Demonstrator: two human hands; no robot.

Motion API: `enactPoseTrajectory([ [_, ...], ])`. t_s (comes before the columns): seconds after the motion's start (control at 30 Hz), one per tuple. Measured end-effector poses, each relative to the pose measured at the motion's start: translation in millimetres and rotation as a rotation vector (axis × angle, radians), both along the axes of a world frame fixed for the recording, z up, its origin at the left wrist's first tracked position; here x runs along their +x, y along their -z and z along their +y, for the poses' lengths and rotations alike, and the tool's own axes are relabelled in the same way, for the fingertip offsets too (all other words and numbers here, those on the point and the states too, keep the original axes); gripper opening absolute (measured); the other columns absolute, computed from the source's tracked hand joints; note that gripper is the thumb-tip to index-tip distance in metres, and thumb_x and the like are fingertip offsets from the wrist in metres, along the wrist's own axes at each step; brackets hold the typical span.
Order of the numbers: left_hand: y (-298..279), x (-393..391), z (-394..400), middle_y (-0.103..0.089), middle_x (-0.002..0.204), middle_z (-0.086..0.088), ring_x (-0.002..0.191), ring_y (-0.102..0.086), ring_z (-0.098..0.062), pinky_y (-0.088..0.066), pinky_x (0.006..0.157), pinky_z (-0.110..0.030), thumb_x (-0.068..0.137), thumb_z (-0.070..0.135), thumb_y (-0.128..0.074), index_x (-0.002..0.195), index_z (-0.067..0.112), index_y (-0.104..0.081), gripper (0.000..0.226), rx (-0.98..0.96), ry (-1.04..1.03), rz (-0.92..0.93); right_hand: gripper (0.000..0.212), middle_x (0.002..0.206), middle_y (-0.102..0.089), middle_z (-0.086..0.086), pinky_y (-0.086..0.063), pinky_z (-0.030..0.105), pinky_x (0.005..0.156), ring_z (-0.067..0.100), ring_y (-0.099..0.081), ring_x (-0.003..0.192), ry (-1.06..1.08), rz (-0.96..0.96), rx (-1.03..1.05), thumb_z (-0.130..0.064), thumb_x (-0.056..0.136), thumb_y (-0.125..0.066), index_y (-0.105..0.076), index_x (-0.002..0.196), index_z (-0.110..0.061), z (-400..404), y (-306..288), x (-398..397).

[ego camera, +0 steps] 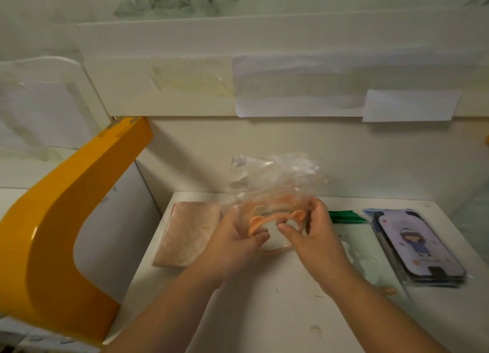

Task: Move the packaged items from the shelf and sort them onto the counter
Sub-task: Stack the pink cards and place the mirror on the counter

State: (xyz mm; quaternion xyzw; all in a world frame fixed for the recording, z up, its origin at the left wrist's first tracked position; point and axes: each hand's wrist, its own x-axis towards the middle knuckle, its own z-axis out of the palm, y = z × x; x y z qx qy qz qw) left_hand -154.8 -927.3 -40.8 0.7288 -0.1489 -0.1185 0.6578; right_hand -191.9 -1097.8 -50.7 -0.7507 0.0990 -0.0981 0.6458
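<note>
Over the white counter (264, 313) both my hands hold a clear plastic bag (275, 183) with an orange bear-eared ring item (258, 221) inside. My left hand (234, 243) grips the bag's left side, fingers curled round the orange piece. My right hand (313, 233) pinches its right side by an orange ear. The bag's crumpled top stands up behind my fingers. The lower part of the orange ring shows between my wrists.
A flat pink packet (188, 236) lies left on the counter. To the right lie a clear packet with a green header (352, 236) and a stack of phone-case packets (418, 246). A yellow curved panel (53, 233) stands at left. Paper sheets hang from the shelf (291, 88) above.
</note>
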Motion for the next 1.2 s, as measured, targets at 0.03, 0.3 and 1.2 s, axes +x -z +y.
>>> enactPoseTrajectory([
  [0.03, -1.0, -3.5, -0.9, -0.074, 0.108, -0.001, 0.099, -0.069, -0.019, -0.051, 0.084, -0.034, 0.086, -0.003, -0.065, 0.115, 0.023, -0.066, 0.039, 0.014, 0.011, -0.039, 0.065, 0.127, -0.059, -0.008, -0.043, 0.031, 0.105, 0.005, -0.055, 0.121, -0.003, -0.018, -0.006, -0.011, 0.081, -0.077, -0.043, 0.135, -0.026, 1.1, 2.1, -2.4],
  [0.3, -7.3, -10.7, -7.7, -0.075, 0.101, 0.014, 0.102, -0.068, -0.008, -0.049, 0.092, -0.033, 0.085, -0.02, -0.056, 0.102, 0.042, -0.072, 0.066, -0.006, 0.07, -0.189, 0.057, 0.102, -0.065, -0.022, -0.043, 0.02, 0.098, -0.006, -0.059, 0.107, -0.082, -0.047, 0.027, 0.001, 0.085, -0.069, -0.046, 0.126, -0.031, 4.9, 0.9, -5.5],
  [1.2, 21.6, -5.3, 8.1, -0.071, 0.105, 0.021, 0.107, -0.064, -0.002, -0.047, 0.097, -0.026, 0.093, 0.021, -0.059, 0.109, 0.05, -0.064, 0.033, 0.455, 0.057, -0.399, 0.051, 0.094, -0.062, -0.006, -0.041, 0.011, 0.085, -0.004, -0.06, 0.091, -0.179, 0.032, -0.258, -0.004, 0.093, -0.06, -0.039, 0.109, -0.048, 3.9, 2.7, -11.2],
])
